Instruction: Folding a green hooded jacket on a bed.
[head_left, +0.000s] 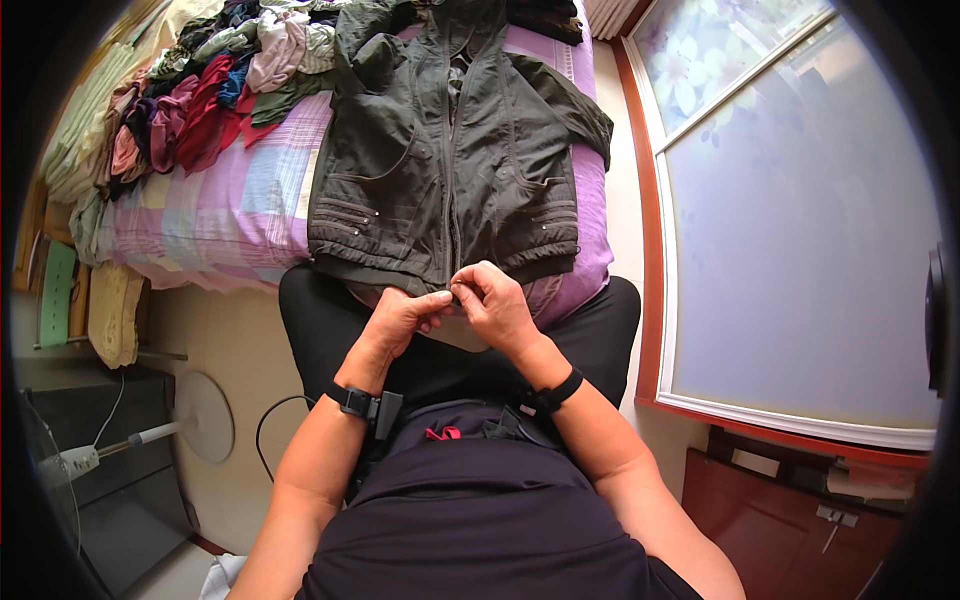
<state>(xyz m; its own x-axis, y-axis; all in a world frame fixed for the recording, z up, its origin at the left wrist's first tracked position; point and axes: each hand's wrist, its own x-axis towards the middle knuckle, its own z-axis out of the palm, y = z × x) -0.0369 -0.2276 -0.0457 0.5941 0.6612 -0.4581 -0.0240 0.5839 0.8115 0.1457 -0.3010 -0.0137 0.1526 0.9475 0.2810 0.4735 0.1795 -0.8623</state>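
Observation:
A dark hooded zip jacket (382, 142) lies front up on the bed, its hem towards me and its sleeves spread to the sides. At the bottom of the front zipper, my left hand (409, 313) pinches the hem edge between thumb and fingers. My right hand (491, 304) grips the zipper's lower end just beside it, the fingertips of both hands almost touching. The small zipper parts between the fingers are too hidden to make out. Above the hands the two front edges lie close together, and near the collar they part slightly.
A plaid bedspread (217, 225) covers the bed under the jacket. Piled clothes (202, 112) lie at the back left. A pedestal fan's round base (204, 417) stands on the floor at left, near a dark cabinet (135, 480). A frosted glass panel (795, 247) is at right.

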